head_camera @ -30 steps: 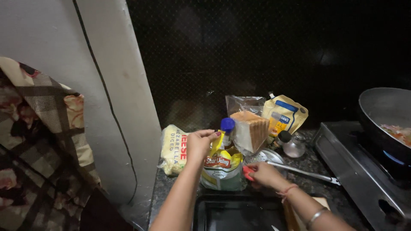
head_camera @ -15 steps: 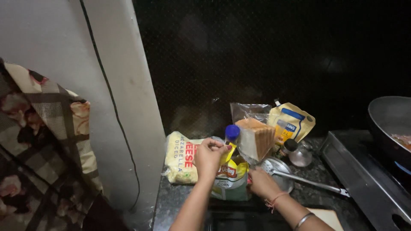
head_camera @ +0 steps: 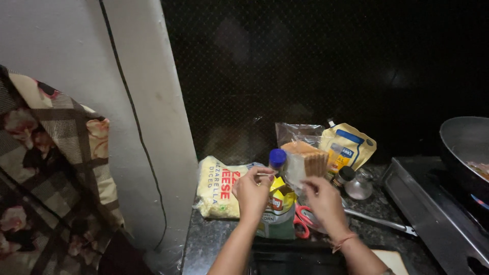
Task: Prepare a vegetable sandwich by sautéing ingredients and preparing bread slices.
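From the head camera, both hands are working over a small dark counter (head_camera: 214, 239) wedged between a pale wall column and a stove.

The left hand (head_camera: 253, 191) is hovering just above a yellow-and-green pouch (head_camera: 277, 216) that is standing upright on the counter, its fingers pinched together on something thin and pale near the pouch's top, seemingly a strip or edge of packaging, though it is too small to tell for sure. The right hand (head_camera: 323, 201) is sitting close beside it, fingers curled and partly together; whether it is gripping anything cannot be told. The two hands are held near each other, apart but almost meeting over the pouch, which suits fine work on its mouth.

Red-handled scissors (head_camera: 303, 220) are lying at the pouch's foot, within easy reach. A blue-capped bottle (head_camera: 277, 159) is standing behind the pouch. A bag of diced cheese (head_camera: 220, 188) is lying flat to the left, a bread packet (head_camera: 305, 155) and a yellow sauce pouch (head_camera: 351, 147) are leaning at the back, and a pan (head_camera: 466, 147) is resting on the stove (head_camera: 428, 203).
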